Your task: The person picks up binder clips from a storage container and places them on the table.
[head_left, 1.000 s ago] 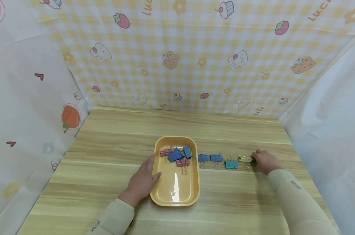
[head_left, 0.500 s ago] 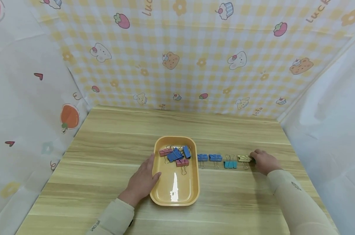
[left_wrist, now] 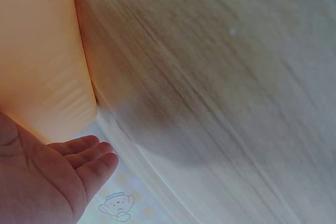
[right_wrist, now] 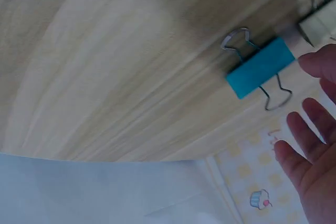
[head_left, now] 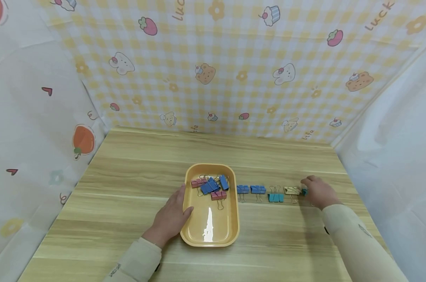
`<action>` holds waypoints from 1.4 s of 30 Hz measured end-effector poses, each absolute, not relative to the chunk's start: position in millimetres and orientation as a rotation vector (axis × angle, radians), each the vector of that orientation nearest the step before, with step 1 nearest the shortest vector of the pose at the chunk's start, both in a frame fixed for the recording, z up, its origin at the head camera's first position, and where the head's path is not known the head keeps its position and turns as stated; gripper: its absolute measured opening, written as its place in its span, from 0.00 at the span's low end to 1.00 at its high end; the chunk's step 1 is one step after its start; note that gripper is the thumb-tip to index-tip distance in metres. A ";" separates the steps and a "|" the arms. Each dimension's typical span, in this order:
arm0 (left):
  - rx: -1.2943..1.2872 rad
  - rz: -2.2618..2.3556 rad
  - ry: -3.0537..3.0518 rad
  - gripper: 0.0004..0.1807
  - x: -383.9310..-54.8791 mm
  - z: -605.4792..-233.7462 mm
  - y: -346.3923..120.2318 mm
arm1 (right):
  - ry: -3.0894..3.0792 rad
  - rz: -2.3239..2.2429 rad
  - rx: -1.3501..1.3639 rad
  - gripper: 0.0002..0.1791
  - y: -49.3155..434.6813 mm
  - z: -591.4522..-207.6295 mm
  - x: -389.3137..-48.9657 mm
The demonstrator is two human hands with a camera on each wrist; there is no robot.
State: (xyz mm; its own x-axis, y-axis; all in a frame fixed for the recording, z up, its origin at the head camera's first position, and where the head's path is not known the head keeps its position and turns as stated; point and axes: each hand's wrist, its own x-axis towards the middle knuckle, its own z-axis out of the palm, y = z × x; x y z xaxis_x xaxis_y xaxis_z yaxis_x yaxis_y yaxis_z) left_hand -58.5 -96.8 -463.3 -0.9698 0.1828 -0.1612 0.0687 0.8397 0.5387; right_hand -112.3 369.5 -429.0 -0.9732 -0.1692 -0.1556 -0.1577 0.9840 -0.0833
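The teal clip (right_wrist: 261, 68) lies on the worktop (right_wrist: 105, 77) at the row's right end, beside the yellow clip (head_left: 292, 190). The right hand (head_left: 319, 192), fingers loosely spread, grips nothing (thumb contact is unclear). Placement looks nearly finished; next probably calls for fetching another from the tray (head_left: 197, 225), where the left hand (head_left: 168, 214) rests, fingers straight against its side.
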 end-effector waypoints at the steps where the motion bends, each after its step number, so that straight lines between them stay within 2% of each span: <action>1: 0.192 0.813 2.811 0.44 -58.6 -463.0 -96.8 | 2.976 -0.101 -0.231 0.25 368.8 -425.8 -111.9; 9: 0.190 0.820 2.807 0.43 -57.7 -462.0 -96.6 | 3.089 -0.104 -0.163 0.26 357.2 -399.8 -113.3; 22: 0.186 0.810 2.800 0.43 -57.7 -460.3 -96.9 | 3.255 -0.142 -0.265 0.27 312.9 -368.2 -115.9; 42: 0.189 0.809 2.806 0.43 -57.9 -460.0 -96.2 | 3.280 -0.274 -0.507 0.30 241.4 -369.0 -117.0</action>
State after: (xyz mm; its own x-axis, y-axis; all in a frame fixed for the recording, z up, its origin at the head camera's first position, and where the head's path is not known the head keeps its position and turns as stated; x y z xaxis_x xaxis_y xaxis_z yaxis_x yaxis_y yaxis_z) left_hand -57.9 -96.2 -460.0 -0.9687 0.1812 -0.1696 0.0631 0.8407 0.5378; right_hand -117.0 241.4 -369.0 -0.9363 -0.2819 0.2096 -0.3128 0.9406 -0.1321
